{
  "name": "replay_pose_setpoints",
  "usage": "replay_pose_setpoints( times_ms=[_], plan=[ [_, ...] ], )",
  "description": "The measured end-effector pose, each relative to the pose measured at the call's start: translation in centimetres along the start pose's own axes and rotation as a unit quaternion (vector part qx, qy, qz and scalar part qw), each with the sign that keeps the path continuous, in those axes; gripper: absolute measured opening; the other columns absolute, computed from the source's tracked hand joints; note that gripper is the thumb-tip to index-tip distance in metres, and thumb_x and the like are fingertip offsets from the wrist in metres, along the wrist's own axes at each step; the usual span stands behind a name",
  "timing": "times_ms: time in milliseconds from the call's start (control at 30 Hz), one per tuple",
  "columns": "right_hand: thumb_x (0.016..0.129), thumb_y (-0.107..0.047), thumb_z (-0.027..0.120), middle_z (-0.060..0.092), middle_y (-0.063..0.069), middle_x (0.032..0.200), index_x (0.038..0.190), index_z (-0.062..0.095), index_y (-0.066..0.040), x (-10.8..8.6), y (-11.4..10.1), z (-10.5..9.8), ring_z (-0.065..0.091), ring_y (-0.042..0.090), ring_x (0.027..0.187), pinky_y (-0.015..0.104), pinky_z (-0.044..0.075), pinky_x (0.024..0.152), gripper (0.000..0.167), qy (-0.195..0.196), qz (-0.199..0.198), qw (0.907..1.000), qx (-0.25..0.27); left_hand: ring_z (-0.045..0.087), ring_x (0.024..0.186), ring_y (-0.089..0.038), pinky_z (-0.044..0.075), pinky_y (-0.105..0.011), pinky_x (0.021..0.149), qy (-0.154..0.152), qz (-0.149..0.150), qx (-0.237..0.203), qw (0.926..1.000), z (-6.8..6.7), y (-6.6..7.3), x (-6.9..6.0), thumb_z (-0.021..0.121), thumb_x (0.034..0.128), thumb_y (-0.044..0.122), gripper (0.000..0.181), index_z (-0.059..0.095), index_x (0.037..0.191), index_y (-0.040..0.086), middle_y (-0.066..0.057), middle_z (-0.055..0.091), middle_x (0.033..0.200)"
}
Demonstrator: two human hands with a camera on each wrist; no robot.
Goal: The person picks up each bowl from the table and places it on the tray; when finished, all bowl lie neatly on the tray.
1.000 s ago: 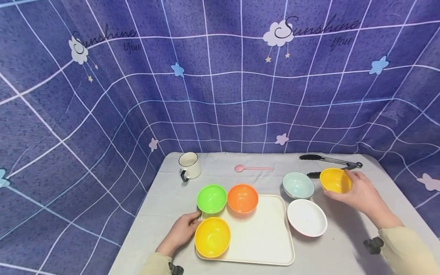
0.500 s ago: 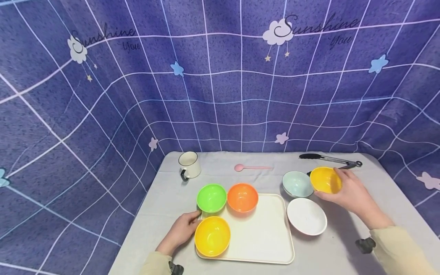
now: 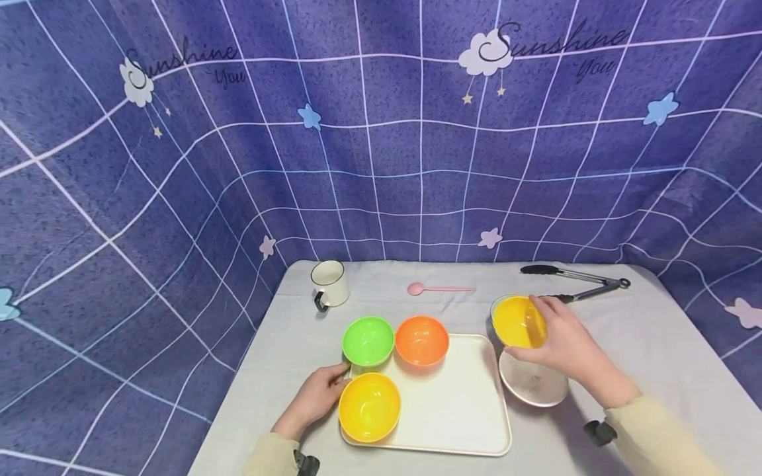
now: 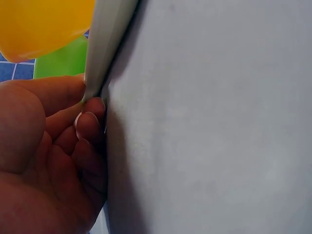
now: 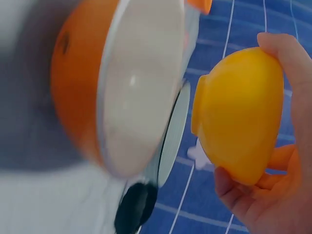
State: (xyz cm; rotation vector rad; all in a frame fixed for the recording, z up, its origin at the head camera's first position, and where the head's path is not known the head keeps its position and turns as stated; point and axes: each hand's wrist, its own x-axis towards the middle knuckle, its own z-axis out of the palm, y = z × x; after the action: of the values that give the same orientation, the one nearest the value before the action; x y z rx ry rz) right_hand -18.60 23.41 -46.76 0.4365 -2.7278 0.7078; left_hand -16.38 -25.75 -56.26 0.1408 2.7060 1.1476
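Observation:
My right hand (image 3: 565, 347) grips a yellow bowl (image 3: 514, 320) by its rim, over the pale blue bowl (image 5: 174, 136), which it mostly hides in the head view. The right wrist view has the held yellow bowl (image 5: 239, 112) apart from the bowls beside it. A bowl with a white inside (image 3: 532, 383) and orange outside stands nearer to me, shaded by that hand. At the left edge of the cream tray (image 3: 452, 410), my left hand (image 3: 318, 400) pinches the rim. The tray bears a second yellow bowl (image 3: 369, 408), a green bowl (image 3: 368, 342) and an orange bowl (image 3: 422, 342).
A white mug (image 3: 331, 284) with a dark handle stands at the back left. Behind the tray lies a pink spoon (image 3: 440, 289). Black-tipped tongs (image 3: 586, 291) lie spread at the back right. A blue patterned curtain (image 3: 417, 165) hangs behind the table.
My right hand has carried the yellow bowl leftward, from beside the tongs to over the pale blue bowl. My left hand and the tray have stayed put.

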Motion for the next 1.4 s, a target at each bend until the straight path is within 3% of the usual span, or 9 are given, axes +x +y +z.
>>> replay_pose_setpoints(
  times_ms=[233, 733, 967, 1200, 1400],
  plan=[
    [0.064, -0.050, 0.098, 0.051, 0.034, 0.139, 0.147, 0.046, 0.012, -0.5, -3.1, 1.9, 0.055, 0.052, 0.122, 0.067, 0.045, 0.100, 0.116, -0.016, -0.033, 0.9992, 0.017, 0.053, 0.077, -0.017, 0.045, -0.040, 0.077, 0.001, -0.003, -0.002, 1.0000, 0.0, 0.1, 0.2, 0.065, 0.1042, 0.022, 0.046, 0.059, 0.148, 0.007, 0.002, 0.054, 0.076],
    [0.056, -0.057, 0.097, 0.056, 0.021, 0.138, 0.143, 0.053, 0.009, -3.4, -8.5, 6.4, 0.058, 0.037, 0.123, 0.050, 0.049, 0.103, 0.118, -0.044, -0.070, 0.9962, 0.025, 0.050, 0.072, -0.016, 0.044, -0.036, 0.071, 0.007, 0.000, -0.003, 1.0000, 0.0, 0.4, 0.3, 0.065, 0.1045, 0.021, 0.046, 0.059, 0.148, 0.006, 0.002, 0.053, 0.075],
    [0.055, -0.060, 0.096, 0.058, 0.014, 0.137, 0.144, 0.054, 0.005, -4.7, -10.2, 8.5, 0.059, 0.031, 0.122, 0.046, 0.049, 0.104, 0.118, -0.059, -0.073, 0.9954, 0.021, 0.051, 0.073, -0.016, 0.045, -0.038, 0.074, 0.008, 0.002, -0.002, 1.0000, 0.1, 0.4, 0.4, 0.064, 0.1045, 0.019, 0.045, 0.059, 0.148, 0.006, 0.002, 0.054, 0.076],
    [0.056, -0.069, 0.091, 0.057, 0.008, 0.138, 0.147, 0.054, -0.002, -5.7, -11.2, 10.1, 0.055, 0.026, 0.127, 0.055, 0.044, 0.105, 0.119, -0.080, -0.067, 0.9945, 0.012, 0.051, 0.074, -0.016, 0.044, -0.038, 0.073, 0.002, -0.008, -0.006, 0.9999, 0.1, 0.3, 0.3, 0.065, 0.1047, 0.021, 0.047, 0.058, 0.149, 0.006, 0.001, 0.054, 0.078],
    [0.057, -0.076, 0.089, 0.056, 0.012, 0.138, 0.149, 0.051, 0.002, -6.0, -11.8, 11.0, 0.055, 0.026, 0.126, 0.043, 0.049, 0.104, 0.126, -0.079, -0.088, 0.9925, 0.032, 0.051, 0.074, -0.015, 0.044, -0.035, 0.072, 0.002, -0.001, -0.005, 1.0000, 0.0, 0.1, 0.1, 0.067, 0.1032, 0.020, 0.046, 0.060, 0.147, 0.006, 0.002, 0.054, 0.077]
  ],
)
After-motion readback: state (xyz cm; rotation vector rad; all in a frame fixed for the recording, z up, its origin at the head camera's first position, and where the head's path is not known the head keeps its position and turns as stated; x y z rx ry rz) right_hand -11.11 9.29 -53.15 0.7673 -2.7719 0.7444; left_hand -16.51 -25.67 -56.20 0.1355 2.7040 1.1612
